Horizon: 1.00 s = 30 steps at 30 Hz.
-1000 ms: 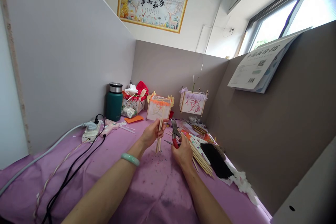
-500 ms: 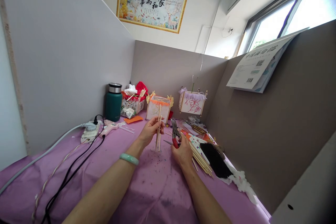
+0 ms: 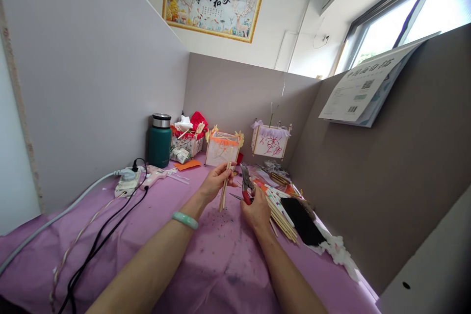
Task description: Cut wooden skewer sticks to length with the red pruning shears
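Observation:
My left hand (image 3: 214, 184) is closed around a small bundle of thin wooden sticks (image 3: 224, 191), held nearly upright with their lower ends just above the purple table cover (image 3: 206, 260). My right hand (image 3: 256, 212) grips red-handled cutting pliers (image 3: 246, 186), jaws pointing up, a short way right of the sticks. A green bangle (image 3: 184, 219) sits on my left wrist.
A pile of loose sticks (image 3: 281, 213) and a black cloth (image 3: 301, 216) lie to the right. Two paper lanterns (image 3: 223, 149) (image 3: 271, 142), a green flask (image 3: 160, 141), a box of scraps (image 3: 187, 140), a glue gun (image 3: 158, 176) and a power strip with cables (image 3: 127, 184) stand behind and to the left.
My left hand has tilted the sticks slightly and shifted them a little right, towards the pliers. My right hand has hardly moved.

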### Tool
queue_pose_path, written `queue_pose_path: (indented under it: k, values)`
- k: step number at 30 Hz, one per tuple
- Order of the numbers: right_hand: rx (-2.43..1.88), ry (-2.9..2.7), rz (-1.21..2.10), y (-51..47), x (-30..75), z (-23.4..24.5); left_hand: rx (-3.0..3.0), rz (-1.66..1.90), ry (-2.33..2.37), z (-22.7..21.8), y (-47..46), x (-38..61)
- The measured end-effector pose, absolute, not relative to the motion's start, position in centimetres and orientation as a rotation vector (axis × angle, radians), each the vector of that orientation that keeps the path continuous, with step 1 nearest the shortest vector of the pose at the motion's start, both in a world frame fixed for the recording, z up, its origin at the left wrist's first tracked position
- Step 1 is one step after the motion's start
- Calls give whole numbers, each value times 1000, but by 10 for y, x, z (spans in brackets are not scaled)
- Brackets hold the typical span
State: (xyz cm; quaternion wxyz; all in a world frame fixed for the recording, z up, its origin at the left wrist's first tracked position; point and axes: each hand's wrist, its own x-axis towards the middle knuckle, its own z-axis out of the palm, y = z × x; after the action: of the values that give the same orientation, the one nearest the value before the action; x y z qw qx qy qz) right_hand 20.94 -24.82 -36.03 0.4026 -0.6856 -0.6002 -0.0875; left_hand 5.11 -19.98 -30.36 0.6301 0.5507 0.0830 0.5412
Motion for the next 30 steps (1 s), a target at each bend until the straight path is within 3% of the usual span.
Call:
queue_pose_path:
  k: [24,30]
  values:
    - [-1654,-1485,-190,-246,210,-363,1249,1118,148,-303,-211,58]
    - [-1488,-1566,-18,-256,217,-341,1227,1181,164,-303,-208,51]
